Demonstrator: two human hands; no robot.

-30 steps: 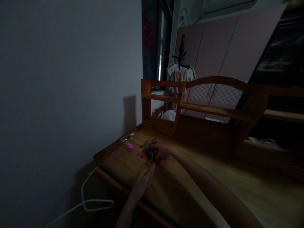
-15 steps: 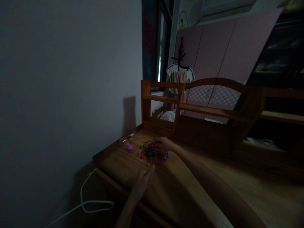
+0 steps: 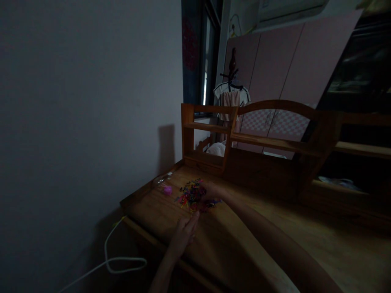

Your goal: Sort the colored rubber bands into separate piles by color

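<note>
Where the right hand (image 3: 210, 190) meets the pile of small coloured pieces (image 3: 190, 197), the governing relation is one of overlap: the fingers of this hand reach into the right-hand side of the pile, from above and from the right, with most of the visible pieces lying to their left. Of the two hands, the right is the nearer. The left hand (image 3: 184, 231) is positioned on the near side of the pile, its fingertips directed away from the person and toward the near edge; contact with the pieces there cannot be confirmed.

The pile is located on the left part of the worktop (image 3: 342, 244). It is a loose, roughly round spread with no clear long axis; individual pieces point in mixed directions. A purple item (image 3: 168, 190) lies apart from the pile, to its left, and a clear object (image 3: 161, 179) lies beyond it along the worktop's left side.

Finger state, right hand: bent downward; opening and any held piece cannot be determined, as the fingertips are dim, blurred and merge with the pile. Finger state, left hand: extended and close together; whether anything is held between them cannot be determined.

Visibility limits: the right hand covers part of the pile, low light obscures single pieces, and both forearms are cut off at the lower frame edge.
</note>
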